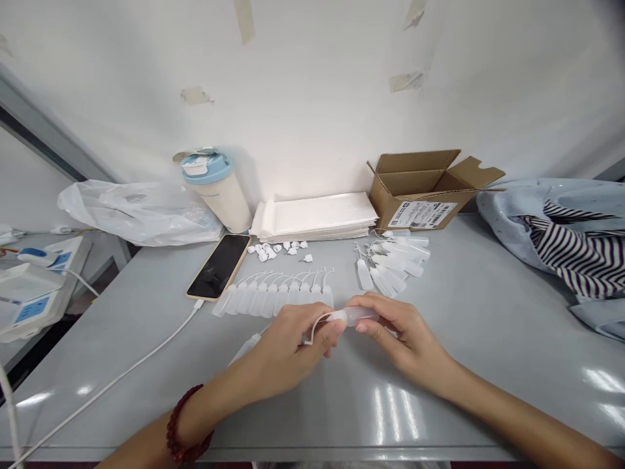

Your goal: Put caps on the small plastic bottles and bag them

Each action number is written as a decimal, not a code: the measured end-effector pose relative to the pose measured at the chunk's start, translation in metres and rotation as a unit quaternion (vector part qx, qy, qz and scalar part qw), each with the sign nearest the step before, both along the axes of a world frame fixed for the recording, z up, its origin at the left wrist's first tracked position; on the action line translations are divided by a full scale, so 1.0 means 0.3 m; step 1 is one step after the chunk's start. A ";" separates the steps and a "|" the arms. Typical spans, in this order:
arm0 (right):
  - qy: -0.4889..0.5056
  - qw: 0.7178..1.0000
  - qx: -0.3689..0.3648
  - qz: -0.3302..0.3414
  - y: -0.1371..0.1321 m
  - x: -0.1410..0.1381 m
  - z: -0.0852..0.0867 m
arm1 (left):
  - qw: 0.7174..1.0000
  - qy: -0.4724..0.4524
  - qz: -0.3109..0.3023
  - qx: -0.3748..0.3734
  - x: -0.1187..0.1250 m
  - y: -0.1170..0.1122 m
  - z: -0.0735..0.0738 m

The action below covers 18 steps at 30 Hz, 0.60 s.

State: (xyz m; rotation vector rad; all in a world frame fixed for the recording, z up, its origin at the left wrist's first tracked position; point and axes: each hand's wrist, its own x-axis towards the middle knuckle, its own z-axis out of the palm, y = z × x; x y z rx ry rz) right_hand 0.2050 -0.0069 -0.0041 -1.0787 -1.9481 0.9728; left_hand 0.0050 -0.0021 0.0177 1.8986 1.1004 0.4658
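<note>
The left grip [295,342] is closed in a pinch, thumb and fingers on the white cap [338,317] at one end of a small translucent bottle [361,316]. The right grip [403,331] is closed round the body of that bottle, thumb on the near side and fingers on the far side. The bottle lies nearly level between the two grips, above the table [498,312], and a thin white strap curves from its cap end down over the left fingers. A dark red beaded bracelet [188,423] circles the wrist behind the left grip.

Just beyond the left grip stands a row of similar bottles [268,301], side by side, their thin straps pointing away. Another bottle [244,350] shows partly from under the left forearm. Beyond the right grip lies a loose heap of bottles [395,260]. Small white caps [266,253] are scattered farther out from the left grip, in front of a stack of white packets [317,218].

To the left of the left grip are a phone [219,267] with a white cable [146,357] at its near end, and, farther off, a tumbler [224,198] and a plastic bag [146,215]. Beyond the right grip sits an open cardboard box [423,215]; far to its right lies bunched cloth [581,234], partly striped.
</note>
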 end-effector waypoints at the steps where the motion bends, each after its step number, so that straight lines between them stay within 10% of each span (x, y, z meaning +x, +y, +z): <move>1: -0.003 1.000 0.015 0.002 -0.001 0.000 -0.001 | 1.000 -0.004 0.001 -0.009 0.001 -0.001 0.003; 6: 0.004 1.000 0.007 0.025 -0.001 0.002 0.003 | 0.999 0.000 -0.030 0.038 -0.004 -0.005 -0.010; 18: 0.089 0.952 -0.287 0.057 0.022 0.009 0.011 | 0.923 0.105 -0.103 0.355 -0.017 0.010 -0.088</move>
